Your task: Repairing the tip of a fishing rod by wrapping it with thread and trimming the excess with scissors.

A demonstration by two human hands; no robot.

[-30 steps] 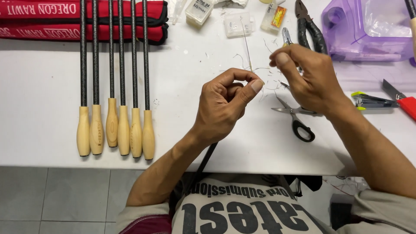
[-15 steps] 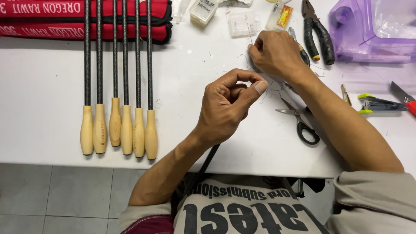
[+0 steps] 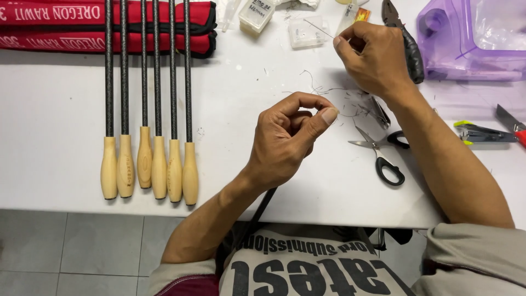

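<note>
Thin wire (image 3: 323,26) pinched at far centre in right hand (image 3: 378,57), thumb and forefinger pressed together on it (strand barely visible against the white table (image 3: 66,109)). Left hand (image 3: 290,137) nearer, mid-table, thumb tip pressed to forefinger; what it pinches, cannot tell. Loose wire scraps (image 3: 329,96) lie between the hands. Black-handled scissors (image 3: 381,153) just right of left hand, blades apart. Black pliers (image 3: 408,46) beside right hand, far right. Purple plastic box (image 3: 471,38) far right corner. Six rods with wooden handles (image 3: 148,164) in a row at left. Small clear boxes (image 3: 309,32) far centre.
</note>
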